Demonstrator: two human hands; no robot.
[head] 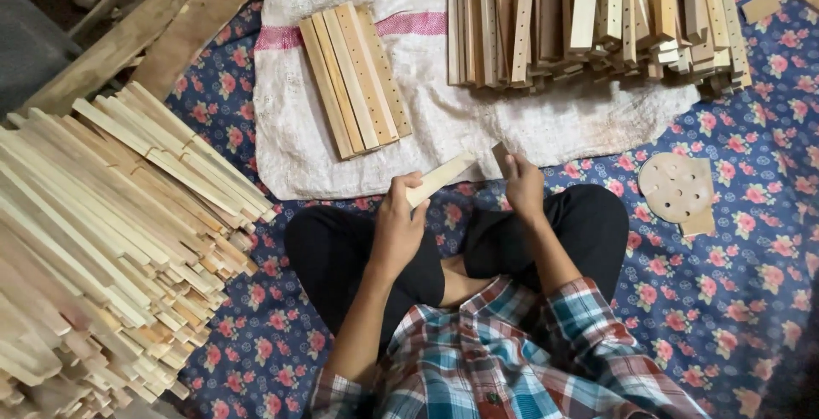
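Observation:
I sit cross-legged on a floral cloth. My left hand [398, 218] grips the near end of a pale wooden slat [444, 175], which angles up toward the right. My right hand [522, 182] pinches a small brown piece of sandpaper [500, 156] against the slat's far end. A short row of drilled slats [356, 78] lies side by side on a white woven sack [444, 129] just beyond my hands.
A big heap of thin pale slats [111, 240] fills the left side. A stack of drilled slats [597, 18] lies at the top right. Round perforated sanding discs [678, 187] rest on the blue floral cloth [734, 282] to the right. Planks [128, 39] lie at the top left.

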